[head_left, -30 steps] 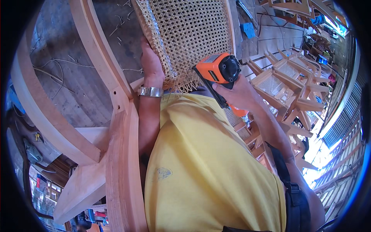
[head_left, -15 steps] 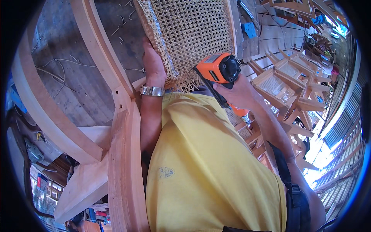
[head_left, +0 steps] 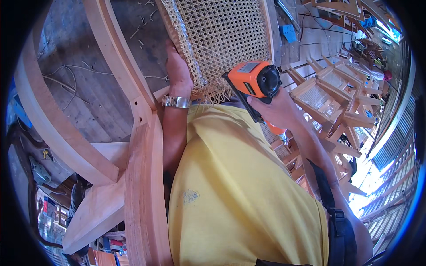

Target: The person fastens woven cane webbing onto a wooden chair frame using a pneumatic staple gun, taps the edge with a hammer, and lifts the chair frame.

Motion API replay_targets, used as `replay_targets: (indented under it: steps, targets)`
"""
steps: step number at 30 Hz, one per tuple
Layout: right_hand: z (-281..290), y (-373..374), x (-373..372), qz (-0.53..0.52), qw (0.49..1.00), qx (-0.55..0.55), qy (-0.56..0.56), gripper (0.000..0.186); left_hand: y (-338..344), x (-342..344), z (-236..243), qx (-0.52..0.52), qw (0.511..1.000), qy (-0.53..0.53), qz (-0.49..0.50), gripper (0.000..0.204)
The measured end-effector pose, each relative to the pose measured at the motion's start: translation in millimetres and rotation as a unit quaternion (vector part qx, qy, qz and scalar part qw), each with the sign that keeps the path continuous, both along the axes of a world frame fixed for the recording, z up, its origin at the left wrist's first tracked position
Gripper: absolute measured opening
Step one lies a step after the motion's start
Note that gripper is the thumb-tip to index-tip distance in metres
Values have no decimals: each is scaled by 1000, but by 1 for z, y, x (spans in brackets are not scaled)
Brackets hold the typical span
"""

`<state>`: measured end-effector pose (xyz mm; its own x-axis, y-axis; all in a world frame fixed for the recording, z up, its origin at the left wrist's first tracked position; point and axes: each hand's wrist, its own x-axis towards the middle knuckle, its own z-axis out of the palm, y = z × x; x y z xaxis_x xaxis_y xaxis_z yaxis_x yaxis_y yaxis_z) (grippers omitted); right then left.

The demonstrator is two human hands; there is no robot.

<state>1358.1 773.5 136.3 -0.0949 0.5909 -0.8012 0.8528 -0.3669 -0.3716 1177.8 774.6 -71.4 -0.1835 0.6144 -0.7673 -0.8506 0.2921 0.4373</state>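
Just beyond the yellow shirt point(head_left: 230, 177), a cane-webbed panel point(head_left: 222, 40) is held with its frayed lower end near the body, seemingly so that this end is kept within easy reach. Its left edge is gripped by the left hand point(head_left: 178, 73), whose fingers are hidden beneath the wooden rim, probably so that the panel is propped and steadied from the side while the woven face is left clear. Above the panel's lower right part, an orange-and-black pneumatic fastening gun point(head_left: 255, 79) is held by its handle, around which the right hand point(head_left: 278, 106) is closed; by this grip its weight is presumably kept controlled. Whether the cane is touched by its nose cannot be told. To the left, a bare wooden chair frame point(head_left: 142, 186) is placed close alongside the left forearm, while more chair frames point(head_left: 333, 97) are crowded together at the right.
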Motion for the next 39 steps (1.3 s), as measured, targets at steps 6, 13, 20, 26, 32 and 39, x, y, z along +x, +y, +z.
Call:
replay_targets:
  steps: [6,13,20,26,32,39]
  targets:
    - [-5,-2,-3,18,1000,-22,-13,35,1,0,3,10,1000,-20,10,55]
    - [-9,-5,-8,-16,999,-40,-17,35,1,1,-1,8,1000,-22,7,56]
    - [-12,-8,-10,-18,999,-25,15,35,1,1,3,17,1000,-19,10,57]
    - [-36,-29,-1,0,999,36,20,28,2,-3,4,3,999,-13,-43,46]
    - [-24,-23,4,24,998,11,-55,31,-1,-2,1,21,999,-15,-38,45]
    - [10,-8,15,-10,998,58,25,43,-1,-4,2,38,999,-15,-33,41]
